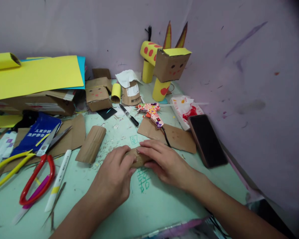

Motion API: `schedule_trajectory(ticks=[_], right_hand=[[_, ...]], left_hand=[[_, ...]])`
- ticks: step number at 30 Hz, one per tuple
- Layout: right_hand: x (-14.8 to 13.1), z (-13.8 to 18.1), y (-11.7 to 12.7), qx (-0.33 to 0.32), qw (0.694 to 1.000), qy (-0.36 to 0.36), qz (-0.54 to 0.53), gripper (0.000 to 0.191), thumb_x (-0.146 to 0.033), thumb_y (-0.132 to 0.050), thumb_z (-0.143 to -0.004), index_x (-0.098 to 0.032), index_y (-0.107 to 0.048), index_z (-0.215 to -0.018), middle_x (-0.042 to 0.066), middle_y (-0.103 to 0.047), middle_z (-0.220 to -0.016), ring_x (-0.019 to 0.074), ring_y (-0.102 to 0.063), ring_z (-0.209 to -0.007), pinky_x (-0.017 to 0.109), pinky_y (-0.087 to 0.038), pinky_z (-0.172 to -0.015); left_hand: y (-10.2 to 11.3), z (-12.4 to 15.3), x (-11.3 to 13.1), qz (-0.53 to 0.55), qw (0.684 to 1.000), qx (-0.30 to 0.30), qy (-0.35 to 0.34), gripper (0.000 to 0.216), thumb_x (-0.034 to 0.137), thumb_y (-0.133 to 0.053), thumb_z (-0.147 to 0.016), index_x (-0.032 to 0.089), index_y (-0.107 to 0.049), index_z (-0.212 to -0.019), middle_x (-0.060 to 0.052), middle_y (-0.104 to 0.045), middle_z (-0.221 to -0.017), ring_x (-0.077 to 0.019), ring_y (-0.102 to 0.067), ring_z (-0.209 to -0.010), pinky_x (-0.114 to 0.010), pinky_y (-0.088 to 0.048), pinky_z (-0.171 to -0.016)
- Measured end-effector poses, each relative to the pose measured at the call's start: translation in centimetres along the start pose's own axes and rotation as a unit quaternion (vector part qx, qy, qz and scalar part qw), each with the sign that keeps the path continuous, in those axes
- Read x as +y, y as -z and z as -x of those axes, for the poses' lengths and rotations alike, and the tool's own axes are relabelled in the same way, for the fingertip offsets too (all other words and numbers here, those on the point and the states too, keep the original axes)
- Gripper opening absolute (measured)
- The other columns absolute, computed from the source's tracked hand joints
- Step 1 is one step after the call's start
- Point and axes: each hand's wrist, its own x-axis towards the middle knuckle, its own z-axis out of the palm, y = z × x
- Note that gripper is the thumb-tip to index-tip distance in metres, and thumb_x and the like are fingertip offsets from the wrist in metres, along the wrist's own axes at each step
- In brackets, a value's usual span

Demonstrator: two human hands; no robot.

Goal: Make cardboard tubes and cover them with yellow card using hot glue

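Note:
Between my two hands, low over the pale green table, is a rolled piece of brown cardboard (139, 160). My left hand (117, 171) grips its left end with thumb and fingers. Around the right end are the fingers of my right hand (161, 159), which partly cover it. Another brown cardboard tube (91, 145) lies on its side, left of my left hand. Beyond my right hand, a glue gun (153, 113) with a colourful pattern rests partly on a flat cardboard piece (174, 137).
Scissors with one yellow and one red handle (51, 179) lie at left by a white marker (58, 182). A phone (208, 141) leans at right. Behind stand a spotted cardboard animal (173, 64), a small cardboard box (98, 96), a black pen (129, 115) and yellow paper (47, 74).

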Motion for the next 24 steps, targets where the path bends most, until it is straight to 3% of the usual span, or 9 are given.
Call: schedule_trajectory(ticks=[5,14,24], right_hand=[[0.1,0.1,-0.2,0.015,1.0,-0.005,-0.025,0.036,-0.011,-0.058,-0.083,-0.015,-0.056,-0.119,0.014,-0.062,-0.118,0.0231,-0.054,-0.112,0.041,-0.044,-0.098],[0.8,-0.2,-0.4,0.031,0.998,-0.012,-0.051,0.037,-0.015,-0.06,-0.083,-0.015,-0.057,-0.12,0.013,-0.062,-0.117,0.0228,-0.055,-0.11,0.04,-0.045,-0.096],[0.6,-0.3,-0.4,0.008,0.999,-0.014,-0.049,0.044,-0.017,-0.064,-0.078,-0.013,-0.055,-0.121,0.014,-0.06,-0.122,0.0247,-0.051,-0.115,0.042,-0.039,-0.102]], left_hand=[[-0.2,0.1,-0.2,0.03,0.999,0.023,-0.007,0.025,0.007,-0.048,-0.082,0.013,-0.045,-0.106,-0.013,-0.054,-0.106,-0.0245,-0.05,-0.1,-0.042,-0.045,-0.088],[-0.5,-0.2,-1.0,0.072,0.997,0.012,0.032,0.032,0.01,-0.051,-0.081,0.015,-0.044,-0.112,-0.011,-0.056,-0.108,-0.023,-0.051,-0.101,-0.039,-0.045,-0.088],[-0.4,0.3,-1.2,0.045,0.999,-0.025,0.014,0.044,0.013,-0.052,-0.082,0.01,-0.039,-0.124,-0.016,-0.055,-0.117,-0.0273,-0.049,-0.108,-0.046,-0.046,-0.091]])
